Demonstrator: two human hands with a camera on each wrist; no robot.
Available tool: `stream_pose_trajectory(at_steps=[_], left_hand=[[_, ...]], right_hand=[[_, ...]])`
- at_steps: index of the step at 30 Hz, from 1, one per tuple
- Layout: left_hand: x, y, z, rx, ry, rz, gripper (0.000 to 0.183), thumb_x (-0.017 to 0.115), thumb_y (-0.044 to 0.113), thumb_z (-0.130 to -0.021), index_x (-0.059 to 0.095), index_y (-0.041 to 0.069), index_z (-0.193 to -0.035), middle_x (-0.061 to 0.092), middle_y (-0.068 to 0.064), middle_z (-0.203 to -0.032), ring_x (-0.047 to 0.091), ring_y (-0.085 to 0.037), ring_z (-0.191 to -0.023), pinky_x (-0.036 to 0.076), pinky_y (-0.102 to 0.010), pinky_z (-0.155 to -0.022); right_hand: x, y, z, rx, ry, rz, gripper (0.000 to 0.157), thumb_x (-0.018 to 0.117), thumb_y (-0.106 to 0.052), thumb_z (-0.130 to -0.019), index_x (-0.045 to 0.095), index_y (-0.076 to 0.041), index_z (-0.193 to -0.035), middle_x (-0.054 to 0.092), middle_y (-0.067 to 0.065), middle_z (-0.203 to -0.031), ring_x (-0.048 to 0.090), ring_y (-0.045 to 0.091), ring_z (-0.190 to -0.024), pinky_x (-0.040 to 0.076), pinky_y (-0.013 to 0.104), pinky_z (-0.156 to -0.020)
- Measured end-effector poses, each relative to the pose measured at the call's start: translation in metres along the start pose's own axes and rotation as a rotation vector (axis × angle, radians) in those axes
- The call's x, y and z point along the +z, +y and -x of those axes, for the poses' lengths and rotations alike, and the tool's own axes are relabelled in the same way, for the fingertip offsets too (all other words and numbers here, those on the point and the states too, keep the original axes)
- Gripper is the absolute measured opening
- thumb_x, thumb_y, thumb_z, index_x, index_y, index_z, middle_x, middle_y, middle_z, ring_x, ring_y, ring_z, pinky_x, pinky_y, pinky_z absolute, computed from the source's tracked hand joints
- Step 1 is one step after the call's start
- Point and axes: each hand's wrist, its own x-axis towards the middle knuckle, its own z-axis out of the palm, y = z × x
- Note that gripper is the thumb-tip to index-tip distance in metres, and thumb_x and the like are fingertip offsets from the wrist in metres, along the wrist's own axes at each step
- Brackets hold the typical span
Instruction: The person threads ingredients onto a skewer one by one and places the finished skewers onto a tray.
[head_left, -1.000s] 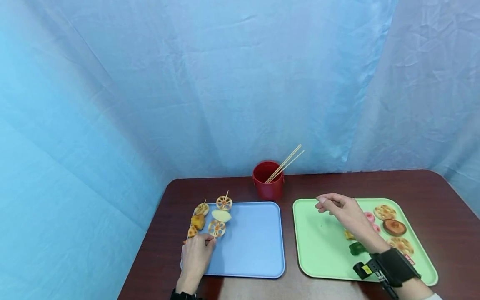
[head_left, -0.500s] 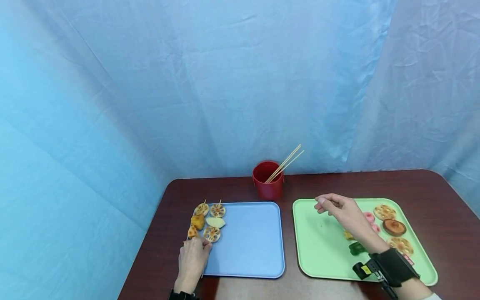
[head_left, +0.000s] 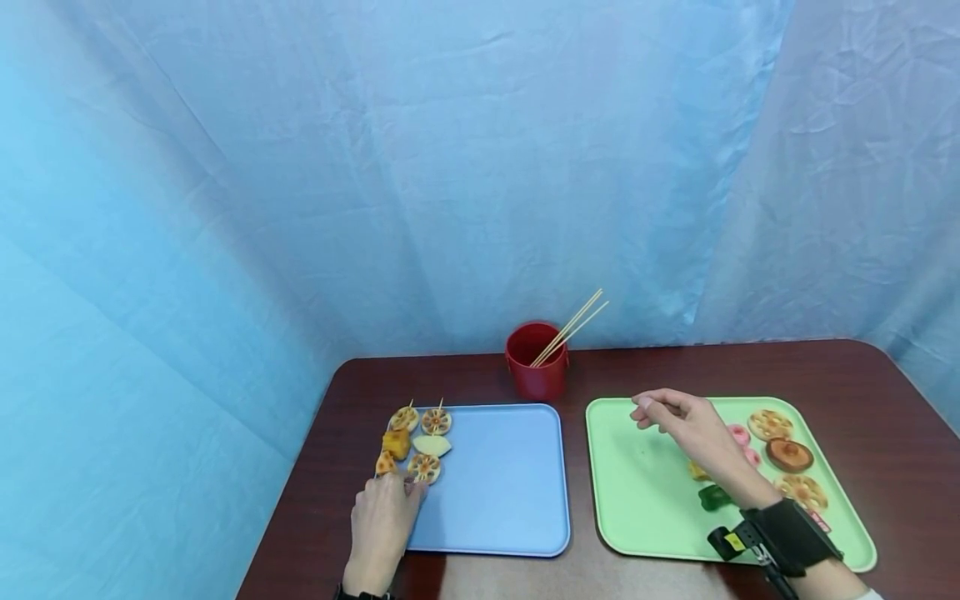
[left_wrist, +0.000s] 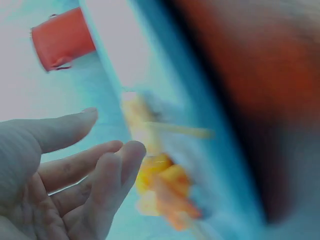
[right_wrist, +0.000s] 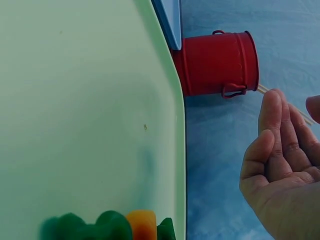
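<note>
In the head view my left hand [head_left: 381, 521] is at the near end of two skewers on the blue tray [head_left: 502, 500]. The left wrist view shows its thumb apart from its relaxed fingers, nothing between them. Beside the fingers, a bare stick end [left_wrist: 187, 131] juts out, blurred. The right-hand skewer carries two lotus root slices [head_left: 436, 422] with a pale green wedge [head_left: 432, 446] between them. A second skewer, with a yellow chunk [head_left: 396, 443], lies at its left. My right hand [head_left: 686, 425] hovers over the green tray [head_left: 622, 500], fingers loosely bent and holding nothing.
A red bucket [head_left: 537, 375] with several thin sticks [head_left: 573, 325] stands behind the trays. On the green tray's right lie lotus root slices [head_left: 770, 424], a brown mushroom-like cap [head_left: 789, 455], pink pieces [head_left: 738, 433] and a green piece [head_left: 714, 497]. A blue curtain [head_left: 480, 183] hangs behind the table.
The lotus root skewer has moved left and down onto the blue tray beside the other skewer. My left hand has let it go and drawn back slightly. My right hand has hardly moved.
</note>
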Motion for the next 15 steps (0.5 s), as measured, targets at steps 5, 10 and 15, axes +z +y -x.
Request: stream_pose_trajectory(at_steps=[5, 10, 15], left_hand=[[-0.012, 0.025, -0.009, 0.056, 0.083, 0.026, 0.021, 0.083, 0.029, -0.088, 0.080, 0.010, -0.097, 0.074, -0.006, -0.081, 0.065, -0.026, -0.057, 0.047, -0.041, -0.044], [-0.011, 0.052, -0.021, 0.180, 0.149, 0.125, 0.026, 0.082, 0.025, -0.090, 0.079, 0.009, -0.109, 0.076, -0.012, -0.109, 0.072, -0.033, -0.091, 0.057, -0.048, -0.068], [0.001, 0.076, -0.027, 0.246, 0.138, 0.212, 0.027, 0.080, 0.022, -0.092, 0.077, 0.008, -0.114, 0.072, -0.012, -0.119, 0.067, -0.032, -0.111, 0.054, -0.051, -0.091]], right_hand=[[-0.004, 0.001, 0.004, -0.004, 0.015, 0.030, 0.043, 0.056, -0.042, -0.107, 0.069, -0.005, -0.124, 0.073, 0.018, -0.109, 0.071, 0.015, -0.096, 0.055, 0.032, -0.085], [-0.009, 0.000, 0.007, -0.021, 0.030, 0.089, 0.041, 0.055, -0.040, -0.108, 0.069, -0.006, -0.125, 0.074, 0.016, -0.108, 0.071, 0.013, -0.095, 0.056, 0.032, -0.084], [-0.015, 0.001, 0.012, -0.022, 0.037, 0.134, 0.043, 0.053, -0.042, -0.108, 0.067, -0.007, -0.129, 0.073, 0.014, -0.111, 0.071, 0.020, -0.099, 0.056, 0.036, -0.086]])
